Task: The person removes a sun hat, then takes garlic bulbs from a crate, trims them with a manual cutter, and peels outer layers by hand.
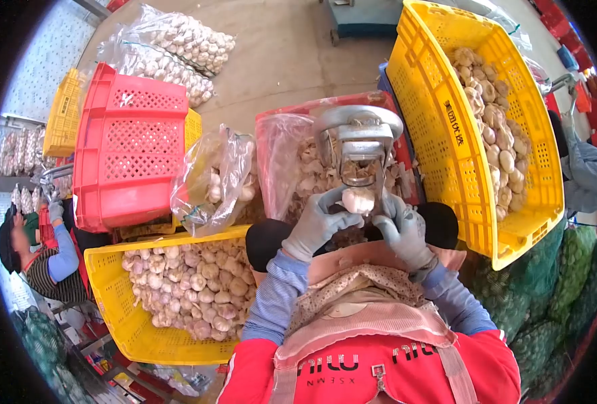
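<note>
Currently, handling one bulb (358, 200) at the metal fixture (369, 148) appears to be the step in hand. The left hand (306, 227), in a pale fabric glove, has its grip clamped on the bulb, just on the near side of the fixture. The right hand (407, 232) is just beside it; whether its grip is closed on anything cannot be told. Judged from this position, the next move calls for a firm, controlled hold. The bulb is rounded and papery white. Left crate (103, 286) and right crate (440, 128) are perforated, rigid yellow plastic.
</note>
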The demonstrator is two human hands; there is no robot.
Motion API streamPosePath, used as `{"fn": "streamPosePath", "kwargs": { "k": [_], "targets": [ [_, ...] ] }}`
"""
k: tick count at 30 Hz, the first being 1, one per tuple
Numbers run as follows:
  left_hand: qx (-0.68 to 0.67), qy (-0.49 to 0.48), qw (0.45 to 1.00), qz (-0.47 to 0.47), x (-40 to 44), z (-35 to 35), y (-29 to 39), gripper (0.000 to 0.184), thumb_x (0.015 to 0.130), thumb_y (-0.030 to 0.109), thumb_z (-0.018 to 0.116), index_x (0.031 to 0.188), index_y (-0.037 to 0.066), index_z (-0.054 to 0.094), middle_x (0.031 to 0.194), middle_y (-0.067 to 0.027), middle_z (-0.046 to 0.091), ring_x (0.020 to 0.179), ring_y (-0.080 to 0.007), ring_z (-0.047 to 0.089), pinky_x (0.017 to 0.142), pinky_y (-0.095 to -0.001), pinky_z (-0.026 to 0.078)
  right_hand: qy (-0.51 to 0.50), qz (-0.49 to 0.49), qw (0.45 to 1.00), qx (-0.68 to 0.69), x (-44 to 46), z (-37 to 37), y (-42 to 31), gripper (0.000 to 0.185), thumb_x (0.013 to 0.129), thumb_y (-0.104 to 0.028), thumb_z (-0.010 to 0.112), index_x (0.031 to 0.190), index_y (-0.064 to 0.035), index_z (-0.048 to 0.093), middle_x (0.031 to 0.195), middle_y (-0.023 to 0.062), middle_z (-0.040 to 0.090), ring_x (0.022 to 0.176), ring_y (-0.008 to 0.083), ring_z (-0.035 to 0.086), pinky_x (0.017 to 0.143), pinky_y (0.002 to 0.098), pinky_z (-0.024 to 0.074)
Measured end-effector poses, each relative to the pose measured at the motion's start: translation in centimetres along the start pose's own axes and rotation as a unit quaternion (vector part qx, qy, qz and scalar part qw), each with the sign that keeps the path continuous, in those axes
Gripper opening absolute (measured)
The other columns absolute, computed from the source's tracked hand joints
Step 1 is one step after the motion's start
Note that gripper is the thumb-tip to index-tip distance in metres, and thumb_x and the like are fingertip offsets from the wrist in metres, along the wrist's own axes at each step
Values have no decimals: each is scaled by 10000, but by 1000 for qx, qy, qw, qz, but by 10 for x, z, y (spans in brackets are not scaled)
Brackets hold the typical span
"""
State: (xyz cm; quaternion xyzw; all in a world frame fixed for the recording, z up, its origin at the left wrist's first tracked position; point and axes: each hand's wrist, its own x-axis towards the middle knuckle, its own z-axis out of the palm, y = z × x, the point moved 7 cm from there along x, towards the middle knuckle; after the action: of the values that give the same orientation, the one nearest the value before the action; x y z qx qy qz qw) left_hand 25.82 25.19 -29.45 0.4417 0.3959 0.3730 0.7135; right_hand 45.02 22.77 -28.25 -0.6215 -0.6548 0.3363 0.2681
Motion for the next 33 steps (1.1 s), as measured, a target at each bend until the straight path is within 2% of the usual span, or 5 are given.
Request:
{"fn": "streamPosePath", "kwargs": {
  "k": [3, 11, 13, 22, 33],
  "targets": [
    [-44, -9, 998, -32, -17, 5, -3, 393, 925, 84, 755, 1301, 3, 676, 1074, -30, 735, 935, -116, 675, 834, -288, 555, 136, -160, 975, -64, -30, -37, -43, 559, 845, -184, 809, 1354, -31, 636, 1174, 192, 725, 926, 358, 749, 819, 399, 590],
    [23, -112, 990, -81, -60, 45, -12, 314, 1004, 89, 672, 1302, -9, 650, 1082, -46, 718, 956, -110, 672, 839, -270, 558, -34, -84, 993, 75, -46, -11, -52, 501, 827, -263, 817, 1259, -47, 685, 1102, 181, 736, 988, 358, 727, 841, 396, 568],
    [66, -106, 992, -23, -79, 37, 14, 344, 1014, 125, 666, 1322, -24, 634, 1103, -86, 730, 959, -133, 690, 845, -284, 563, -13, -54, 967, 248, -47, -23, -50, 450, 833, -113, 800, 1243, 29, 682, 1026, 105, 750, 939, 162, 715, 851, 321, 565],
    [107, 540, 831, 78, -255, -191, -6, 330, 1026, 174, 650, 1302, -3, 688, 1095, -87, 731, 921, -181, 704, 829, -288, 584, 430, -138, 889, 74, -28, -213, -49, 463, 1020, -51, 625, 1464, 50, 542, 1336, 155, 691, 1128, 137, 669, 930, 269, 536],
    [541, 423, 702, -190, -275, -204, -126, 642, 821, 337, 794, 1410, 143, 629, 1345, -224, 635, 1199, -409, 633, 981, -462, 545, 98, -118, 988, 13, -41, -24, -51, 325, 949, -14, 677, 1271, 20, 696, 1152, 136, 750, 1003, 184, 701, 893, 320, 557]
  ]
}}
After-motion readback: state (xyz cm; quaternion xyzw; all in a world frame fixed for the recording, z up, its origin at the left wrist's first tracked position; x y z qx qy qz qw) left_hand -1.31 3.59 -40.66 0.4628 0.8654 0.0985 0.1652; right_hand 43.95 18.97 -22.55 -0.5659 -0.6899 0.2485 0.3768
